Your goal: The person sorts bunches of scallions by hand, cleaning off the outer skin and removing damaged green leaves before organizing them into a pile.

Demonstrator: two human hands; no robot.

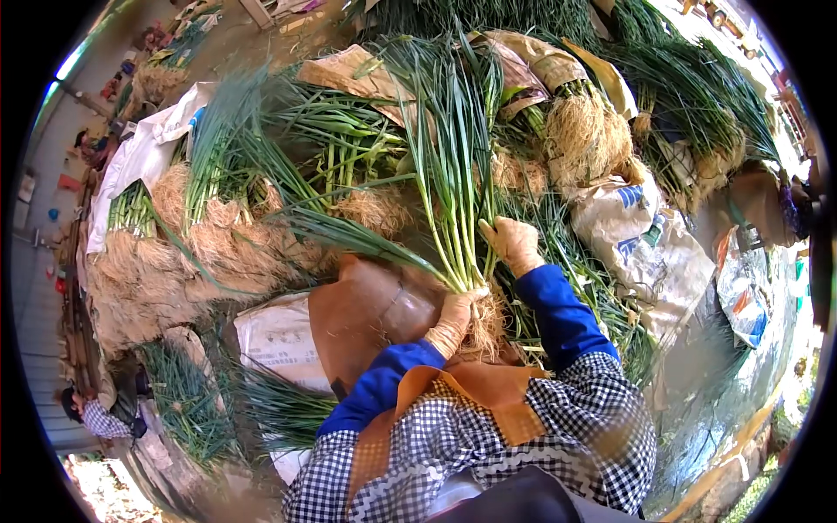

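Long green stalks with pale bases and stringy roots, like leeks or green onions (461,216), stand fanned out before me. My left hand (458,317) is closed around the base of this bunch, just above the tan roots (485,323). My right hand (513,242) is at the bunch's right side, thumb and fingers closed on a stalk a little above the left hand. Brown sheeting (373,304) lies beneath, partly hidden by my arms. Both forearms wear blue sleeves.
Rooted bundles (216,242) lie in a row at left, others (582,131) at upper right. A printed white sack (281,340) lies left, crumpled woven sacks (644,242) right. Loose green leaves (189,399) cover the lower left. A person (104,415) is at far left, others farther off.
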